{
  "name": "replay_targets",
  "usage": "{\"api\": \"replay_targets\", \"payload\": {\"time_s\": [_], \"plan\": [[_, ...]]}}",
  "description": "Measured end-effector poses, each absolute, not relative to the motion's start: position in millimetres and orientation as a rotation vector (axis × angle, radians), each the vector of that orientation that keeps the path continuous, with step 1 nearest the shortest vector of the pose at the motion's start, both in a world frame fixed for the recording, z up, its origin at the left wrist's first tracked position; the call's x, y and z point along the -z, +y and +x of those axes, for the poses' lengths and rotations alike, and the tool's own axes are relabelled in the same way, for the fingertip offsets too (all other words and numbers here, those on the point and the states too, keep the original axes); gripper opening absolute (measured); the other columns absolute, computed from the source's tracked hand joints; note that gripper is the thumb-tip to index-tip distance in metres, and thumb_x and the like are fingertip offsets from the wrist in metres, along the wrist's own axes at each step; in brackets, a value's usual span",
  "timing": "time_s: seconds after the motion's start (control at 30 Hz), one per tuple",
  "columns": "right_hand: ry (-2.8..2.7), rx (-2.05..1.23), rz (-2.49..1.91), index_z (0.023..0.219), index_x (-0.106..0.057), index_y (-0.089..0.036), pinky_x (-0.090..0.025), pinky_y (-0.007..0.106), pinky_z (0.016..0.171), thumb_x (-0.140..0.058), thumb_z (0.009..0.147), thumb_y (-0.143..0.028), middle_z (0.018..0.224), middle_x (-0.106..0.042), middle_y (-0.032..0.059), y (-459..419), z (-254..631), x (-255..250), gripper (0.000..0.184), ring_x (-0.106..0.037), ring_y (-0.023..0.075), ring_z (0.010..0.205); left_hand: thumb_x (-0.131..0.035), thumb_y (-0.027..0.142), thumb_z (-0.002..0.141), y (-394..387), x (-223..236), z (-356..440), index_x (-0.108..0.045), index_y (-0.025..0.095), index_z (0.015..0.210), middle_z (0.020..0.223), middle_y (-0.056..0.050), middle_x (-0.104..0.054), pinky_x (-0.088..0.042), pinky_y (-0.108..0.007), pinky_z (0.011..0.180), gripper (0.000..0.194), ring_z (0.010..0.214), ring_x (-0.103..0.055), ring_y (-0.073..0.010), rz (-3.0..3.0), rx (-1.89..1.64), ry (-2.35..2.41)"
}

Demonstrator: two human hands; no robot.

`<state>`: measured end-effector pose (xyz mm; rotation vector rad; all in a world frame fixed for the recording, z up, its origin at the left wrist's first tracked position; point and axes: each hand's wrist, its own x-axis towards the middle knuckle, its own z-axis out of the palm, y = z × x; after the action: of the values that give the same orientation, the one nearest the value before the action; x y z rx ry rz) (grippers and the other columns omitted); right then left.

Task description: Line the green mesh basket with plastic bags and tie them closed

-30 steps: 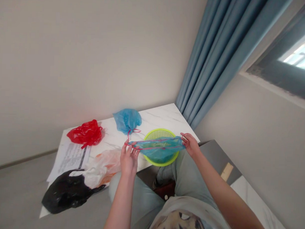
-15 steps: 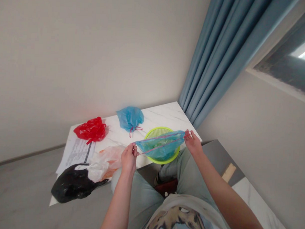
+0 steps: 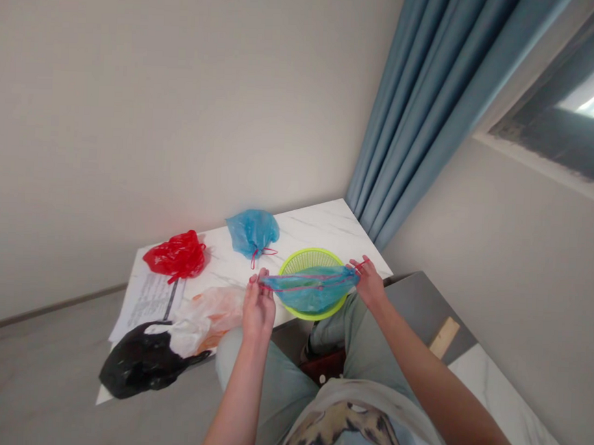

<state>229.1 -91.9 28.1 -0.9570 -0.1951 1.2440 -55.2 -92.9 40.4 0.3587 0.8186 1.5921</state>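
Blue drawstring bag (image 3: 314, 289) taut between left grip (image 3: 259, 307) and right grip (image 3: 370, 283), green basket (image 3: 311, 259) beneath, white table (image 3: 326, 227)

L forearm (image 3: 242, 389) bare, reaching fwd nearly straight, wrist about in line; L hand (image 3: 259, 305) w/ fingers pointing fwd, bent, tips drawn together in a pinch. R forearm (image 3: 428, 363), also bare, slants fwd & inward from the R side; R hand (image 3: 371, 283) aims its fingers L & fwd, curled in a light pinch. Hands well apart, R a bit farther fwd. Thumbs hard to make out. Legs (image 3: 286, 371) spread below, knees bent.
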Motion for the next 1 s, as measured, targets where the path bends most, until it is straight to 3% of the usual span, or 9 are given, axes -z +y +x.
{"api": "replay_targets", "payload": {"time_s": [0.1,0.17,0.3,0.4,0.47,0.57,0.67,0.9,1.0], "plan": [[-0.292,-1.266,-0.992,0.081,-0.051,-0.024,-0.034,0.019,0.039,-0.068,0.075,-0.028,0.049,-0.040,-0.0102,-95.7,224.8,-29.2,0.019,-0.040,0.0080,0.040,-0.077,0.034,0.077,-90.5,-45.9,-50.1,-0.062,0.027,0.110,0.112,-0.005,-0.070,-0.044,-0.030,0.097,0.037,0.112,-0.062,-0.0165,0.442,-1.575,0.850],[-0.345,-1.282,-1.037,0.070,-0.044,-0.024,-0.021,0.020,0.035,-0.069,0.072,-0.032,0.047,-0.025,-0.0117,-97.1,222.1,-29.2,0.026,-0.024,0.0068,0.038,-0.076,0.035,0.077,-89.9,-47.8,-45.2,-0.056,0.028,0.119,0.104,-0.004,-0.070,-0.046,-0.032,0.093,0.046,0.102,-0.066,-0.0166,0.531,-1.560,0.900],[-0.491,-1.335,-1.122,0.065,-0.042,-0.024,-0.011,0.022,0.036,-0.064,0.073,-0.040,0.047,-0.018,-0.0115,-95.6,215.7,-29.6,0.028,-0.014,0.0067,0.039,-0.067,0.042,0.085,-93.1,-48.2,-33.2,-0.048,0.026,0.126,0.075,0.003,-0.061,-0.046,-0.026,0.071,0.047,0.068,-0.060,-0.0126,0.748,-1.485,0.967],[-0.602,-1.391,-1.201,0.061,-0.041,-0.024,-0.009,0.023,0.038,-0.059,0.073,-0.041,0.044,-0.021,-0.0105,-93.1,209.0,-29.8,0.028,-0.014,0.0066,0.039,-0.062,0.046,0.087,-98.1,-48.4,-22.0,-0.049,0.024,0.114,0.060,0.008,-0.043,-0.033,-0.022,0.055,0.036,0.052,-0.043,-0.0102,0.902,-1.359,1.005],[-0.635,-1.394,-1.247,0.061,-0.044,-0.024,-0.011,0.023,0.038,-0.060,0.072,-0.039,0.043,-0.027,-0.0096,-92.7,202.8,-29.2,0.025,-0.018,0.0070,0.038,-0.062,0.048,0.087,-101.7,-49.3,-13.1,-0.049,0.024,0.108,0.061,0.008,-0.041,-0.030,-0.022,0.053,0.034,0.053,-0.039,-0.0109,0.970,-1.271,1.010],[-0.687,-1.384,-1.290,0.071,-0.053,-0.024,-0.017,0.021,0.040,-0.063,0.071,-0.036,0.045,-0.036,-0.0094,-94.8,189.9,-27.8,0.015,-0.027,0.0082,0.041,-0.060,0.052,0.087,-106.2,-51.5,0.9,-0.053,0.023,0.102,0.067,0.004,-0.046,-0.034,-0.025,0.059,0.033,0.060,-0.043,-0.0138,1.055,-1.176,1.018],[-0.792,-1.380,-1.293,0.076,-0.059,-0.023,-0.024,0.021,0.044,-0.065,0.073,-0.039,0.050,-0.041,-0.0081,-98.6,174.8,-26.7,0.018,-0.033,0.0091,0.046,-0.056,0.050,0.090,-108.4,-53.8,12.1,-0.059,0.022,0.093,0.070,0.001,-0.049,-0.035,-0.027,0.062,0.029,0.064,-0.045,-0.0161,1.173,-1.126,1.045],[-0.953,-1.479,-1.214,0.059,-0.052,-0.021,-0.024,0.025,0.050,-0.058,0.078,-0.038,0.050,-0.037,-0.0058,-112.1,156.5,-30.0,0.026,-0.031,0.0106,0.050,-0.052,0.037,0.093,-107.5,-52.0,18.5,-0.058,0.023,0.095,0.074,0.000,-0.057,-0.040,-0.028,0.072,0.016,0.073,-0.056,-0.0184,1.379,-0.994,1.022],[-0.962,-1.517,-1.191,0.062,-0.055,-0.021,-0.026,0.025,0.052,-0.058,0.079,-0.039,0.052,-0.040,-0.0052,-118.7,154.9,-35.6,0.025,-0.033,0.0110,0.052,-0.049,0.034,0.094,-107.9,-47.5,15.9,-0.054,0.023,0.091,0.077,0.000,-0.058,-0.040,-0.028,0.074,0.012,0.075,-0.056,-0.0176,1.434,-0.979,1.045]]}}
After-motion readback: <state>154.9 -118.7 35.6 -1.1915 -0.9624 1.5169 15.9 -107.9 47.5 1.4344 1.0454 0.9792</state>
